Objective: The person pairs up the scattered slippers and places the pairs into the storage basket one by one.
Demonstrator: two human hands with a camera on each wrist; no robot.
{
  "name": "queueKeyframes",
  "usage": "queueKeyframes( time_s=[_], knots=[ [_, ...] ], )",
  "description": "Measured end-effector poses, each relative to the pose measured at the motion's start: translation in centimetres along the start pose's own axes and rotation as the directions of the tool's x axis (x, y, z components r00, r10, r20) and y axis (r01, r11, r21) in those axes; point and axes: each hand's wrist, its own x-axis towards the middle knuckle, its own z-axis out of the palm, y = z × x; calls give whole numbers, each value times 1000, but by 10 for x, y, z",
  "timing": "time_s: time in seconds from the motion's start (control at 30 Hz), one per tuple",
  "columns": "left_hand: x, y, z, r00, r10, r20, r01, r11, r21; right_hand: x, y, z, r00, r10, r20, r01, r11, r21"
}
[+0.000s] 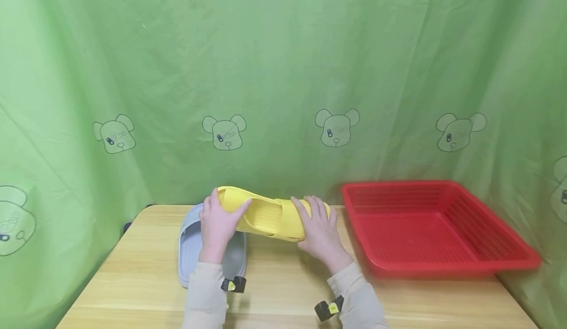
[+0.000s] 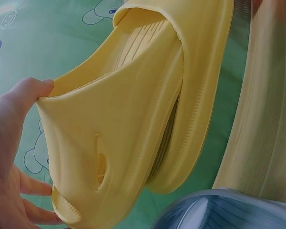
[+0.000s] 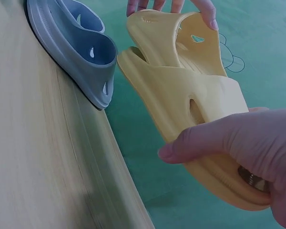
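Note:
Two yellow slippers (image 1: pixel 265 214) are held up over the table, fitted into each other end to end with their straps facing outward. My left hand (image 1: pixel 218 224) grips the toe end of the left one; in the left wrist view the thumb (image 2: pixel 38 89) lies on its strap's edge and other fingers are at the toe. With my right hand (image 1: pixel 322 230) I grip the right slipper's toe end, the thumb (image 3: pixel 190 143) along its side in the right wrist view. Below my left hand a pair of grey-blue slippers (image 3: pixel 69 45) sits on the table, partly hidden by my forearm.
A red plastic basket (image 1: pixel 443 265) with slotted sides stands at the right of the wooden table (image 1: pixel 133 270), close to my right hand. Behind the table hangs a green curtain (image 1: pixel 274 73) printed with bear heads.

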Motion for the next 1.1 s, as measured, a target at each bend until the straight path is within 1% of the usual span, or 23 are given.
queueKeyframes(
  time_s=[0.2, 0.43, 0.5, 0.57, 0.63, 0.73, 0.87, 0.97, 1.03, 1.1],
  knots=[
    [1, -1, 1, 999, 39, 27, -39, 999, 4, 1, 1, 0, 1000, -9, -23, 9, 1000, -7],
    [3, -4, -2, 993, 55, 106, -54, 998, -14, 1, 7, 0, 999, -11, -47, 11, 1000, -6],
    [4, -6, -4, 989, 78, 125, -76, 997, -22, 1, 10, -1, 998, -13, -55, 12, 1000, -9],
    [5, -7, -6, 983, 114, 141, -111, 993, -30, 2, 14, -1, 998, -13, -61, 12, 1000, -20],
    [6, -9, -8, 975, 162, 154, -160, 987, -30, 2, 17, -2, 998, -10, -61, 8, 1000, -24],
    [7, -11, -10, 957, 235, 167, -236, 972, -15, 2, 22, -5, 998, -7, -60, 5, 1000, -21],
    [8, -13, -10, 932, 326, 161, -335, 942, 28, 2, 25, -9, 997, -16, -77, 16, 1000, -5],
    [8, -15, -9, 910, 387, 150, -400, 914, 66, 2, 26, -12, 996, -26, -84, 25, 1000, -10],
    [9, -16, -7, 898, 414, 152, -429, 899, 87, 2, 26, -13, 996, -32, -83, 31, 999, -11],
    [9, -17, -4, 893, 419, 166, -438, 893, 103, 2, 26, -14, 997, -34, -69, 33, 999, -11]
  ],
)
